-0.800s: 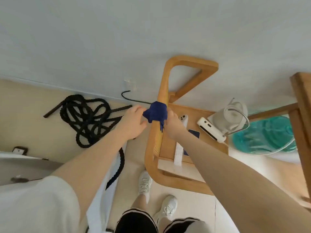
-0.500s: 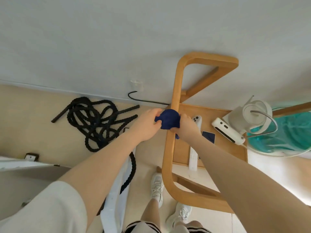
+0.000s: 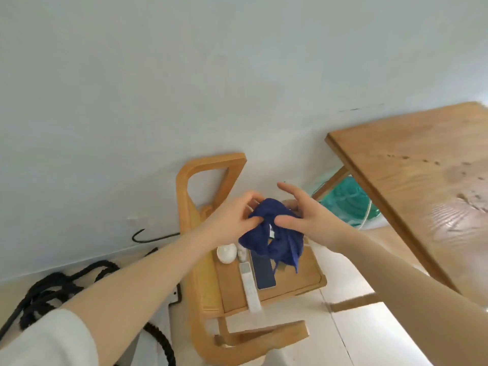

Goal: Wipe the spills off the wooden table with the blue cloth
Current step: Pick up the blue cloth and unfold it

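- The blue cloth (image 3: 272, 233) was a dark navy fabric, bunched into a loose, crumpled mass with deep folds.
- A small white label (image 3: 271, 233) showed near the middle of the bunch, and a narrow strip of the fabric hung down from its lower right edge.
- The cloth was held in the air between both hands, above a small wooden side table (image 3: 287, 281) and well apart from the tabletop (image 3: 412, 165) at the right.
- The left hand (image 3: 232, 220) had its grip closed on the left side of the cloth, with thumb and fingertips pinching a fold.
- The right hand (image 3: 303, 215) had its thumb pressed against the upper right part of the cloth; its index finger was extended and clear of the fabric, so this grip was partly open. How far the remaining fingers closed behind the cloth could not be told.
- The tabletop was light wood with visible grain. Dark droplets and a wide wet patch (image 3: 464, 204) lay on its surface toward the right edge of the view.
- On the side table, below the cloth, lay a dark phone (image 3: 262, 273) and, just beside it on the left, a white remote (image 3: 249, 289).
- A coiled black rope (image 3: 52, 289) lay on the floor at the lower left.
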Tool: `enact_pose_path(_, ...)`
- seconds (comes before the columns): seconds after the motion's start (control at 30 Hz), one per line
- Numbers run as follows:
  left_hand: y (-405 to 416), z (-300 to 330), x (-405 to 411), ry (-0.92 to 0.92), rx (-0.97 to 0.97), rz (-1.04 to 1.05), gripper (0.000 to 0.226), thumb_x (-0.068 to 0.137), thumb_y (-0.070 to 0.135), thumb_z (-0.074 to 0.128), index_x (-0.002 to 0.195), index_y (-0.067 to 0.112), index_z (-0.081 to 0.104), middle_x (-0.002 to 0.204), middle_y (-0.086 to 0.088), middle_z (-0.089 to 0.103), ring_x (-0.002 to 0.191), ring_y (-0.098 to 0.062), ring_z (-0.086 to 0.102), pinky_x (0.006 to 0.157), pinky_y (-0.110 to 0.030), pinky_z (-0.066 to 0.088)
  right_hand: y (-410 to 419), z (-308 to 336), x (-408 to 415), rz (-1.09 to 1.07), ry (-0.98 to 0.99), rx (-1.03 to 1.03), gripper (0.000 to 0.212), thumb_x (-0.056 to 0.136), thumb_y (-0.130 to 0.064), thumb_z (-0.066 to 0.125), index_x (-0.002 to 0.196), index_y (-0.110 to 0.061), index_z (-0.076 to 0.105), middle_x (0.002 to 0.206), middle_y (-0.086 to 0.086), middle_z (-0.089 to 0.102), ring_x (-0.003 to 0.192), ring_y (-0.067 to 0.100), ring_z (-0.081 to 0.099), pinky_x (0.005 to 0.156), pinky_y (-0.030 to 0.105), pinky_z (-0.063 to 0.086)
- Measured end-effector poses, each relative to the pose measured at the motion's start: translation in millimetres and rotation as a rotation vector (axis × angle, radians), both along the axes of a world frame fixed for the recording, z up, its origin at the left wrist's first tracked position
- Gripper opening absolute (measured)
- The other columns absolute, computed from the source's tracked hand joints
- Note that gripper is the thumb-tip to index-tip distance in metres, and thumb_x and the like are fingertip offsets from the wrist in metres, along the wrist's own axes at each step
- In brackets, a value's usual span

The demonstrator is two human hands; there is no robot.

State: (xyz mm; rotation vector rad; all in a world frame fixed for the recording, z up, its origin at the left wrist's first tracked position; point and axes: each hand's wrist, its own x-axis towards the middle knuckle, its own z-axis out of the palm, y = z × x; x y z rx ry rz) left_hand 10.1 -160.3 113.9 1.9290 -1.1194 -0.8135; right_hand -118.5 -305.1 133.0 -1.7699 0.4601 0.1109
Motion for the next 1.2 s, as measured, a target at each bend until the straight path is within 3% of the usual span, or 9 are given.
enact_pose_path(0.17, -83.2, 31.1, -48.7, 0.022, 0.020, -0.208, 0.019, 0.090, 0.009, 0.054, 0.106, 0.019, 0.057, 0.101, 0.000, 0.065, 0.090, -0.010, 0.062, 0.073, -0.011, 0.047, -74.1, 33.0, -90.7, 0.166, 0.166, -0.399, 0.075, 0.078, -0.026, 0.073, 0.137, -0.036, 0.027, 0.110, -0.017, 0.055, 0.091, 0.003, 0.061, 0.080, 0.020, 0.053)
enact_pose_path(0.3, -145.9, 48.7, -104.2, -0.115, 0.114, -0.412, 0.014, 0.096, 0.027, 0.047, 0.092, 0.027, 0.060, 0.087, 0.012, 0.064, 0.080, -0.003, 0.058, 0.072, -0.018, 0.046, -142.5, 44.5, -167.6, 0.171, 0.313, -0.539, 0.032, 0.081, -0.033, 0.068, 0.108, -0.019, 0.059, 0.097, -0.001, 0.067, 0.083, 0.012, 0.062, 0.074, 0.025, 0.049)
enact_pose_path(0.5, -238.1, 56.2, -207.6, -0.238, 0.302, -0.552, 0.040, 0.093, 0.052, 0.036, 0.097, 0.022, 0.061, 0.093, 0.004, 0.064, 0.087, -0.016, 0.060, 0.080, -0.033, 0.045, -233.7, 31.6, -272.2, 0.175, 0.385, -0.613, 0.031, 0.094, -0.031, 0.051, 0.086, -0.003, 0.062, 0.072, 0.009, 0.056, 0.065, 0.018, 0.048, 0.064, 0.030, 0.036)
enact_pose_path(0.6, -272.7, 63.4, -239.5, -0.220, 0.229, -0.516, 0.029, 0.092, 0.049, 0.044, 0.087, 0.026, 0.061, 0.083, 0.009, 0.064, 0.077, -0.012, 0.060, 0.073, -0.028, 0.046, -265.7, 33.4, -316.2, -0.025, 0.241, -0.451, 0.025, 0.097, -0.024, 0.045, 0.095, -0.011, 0.067, 0.088, 0.003, 0.067, 0.083, 0.016, 0.059, 0.080, 0.029, 0.043)
enact_pose_path(0.7, -298.7, 63.7, -255.7, -0.242, 0.203, -0.442, 0.025, 0.084, 0.043, 0.058, 0.082, 0.018, 0.060, 0.082, -0.001, 0.065, 0.072, -0.015, 0.059, 0.068, -0.035, 0.049, -285.6, 40.4, -336.6, -0.247, 0.053, -0.398, 0.024, 0.098, -0.023, 0.041, 0.082, -0.022, 0.060, 0.076, -0.005, 0.060, 0.073, 0.007, 0.055, 0.073, 0.023, 0.042)
enact_pose_path(0.83, -330.4, 57.3, -260.5, -0.221, 0.220, -0.394, 0.025, 0.080, 0.036, 0.061, 0.080, 0.011, 0.058, 0.075, -0.004, 0.061, 0.067, -0.016, 0.056, 0.064, -0.036, 0.045, -316.7, 45.3, -339.1, -0.011, 0.131, -0.708, 0.015, 0.089, -0.028, 0.057, 0.083, -0.021, 0.045, 0.069, -0.006, 0.050, 0.061, 0.010, 0.046, 0.056, 0.021, 0.034)
enact_pose_path(0.93, -350.7, 48.3, -248.9, -0.035, 0.257, -0.343, 0.024, 0.082, 0.036, 0.061, 0.076, 0.013, 0.056, 0.070, 0.000, 0.059, 0.064, -0.014, 0.054, 0.064, -0.032, 0.042, -356.6, 32.9, -331.7, 0.111, 0.347, -0.766, 0.015, 0.084, -0.025, 0.060, 0.083, -0.020, 0.046, 0.075, -0.004, 0.052, 0.069, 0.017, 0.049, 0.060, 0.025, 0.037)
enact_pose_path(1.07, -393.0, 27.2, -241.2, 0.032, 0.275, -0.215, 0.025, 0.085, 0.036, 0.060, 0.077, 0.014, 0.050, 0.071, 0.000, 0.056, 0.065, -0.016, 0.050, 0.063, -0.030, 0.038, -405.6, 14.0, -305.7, -0.134, 0.535, -0.685, 0.013, 0.088, -0.022, 0.052, 0.090, -0.009, 0.051, 0.087, 0.009, 0.059, 0.076, 0.024, 0.050, 0.072, 0.035, 0.042)
enact_pose_path(1.2, -439.9, 20.7, -248.3, 0.214, 0.209, 0.099, 0.015, 0.088, 0.033, 0.059, 0.091, 0.019, 0.055, 0.097, -0.006, 0.067, 0.082, -0.022, 0.061, 0.068, -0.033, 0.045, -427.2, 18.6, -280.6, -0.658, 0.253, -0.058, 0.024, 0.086, -0.015, 0.060, 0.105, -0.004, 0.050, 0.092, 0.013, 0.060, 0.087, 0.028, 0.059, 0.075, 0.040, 0.051)
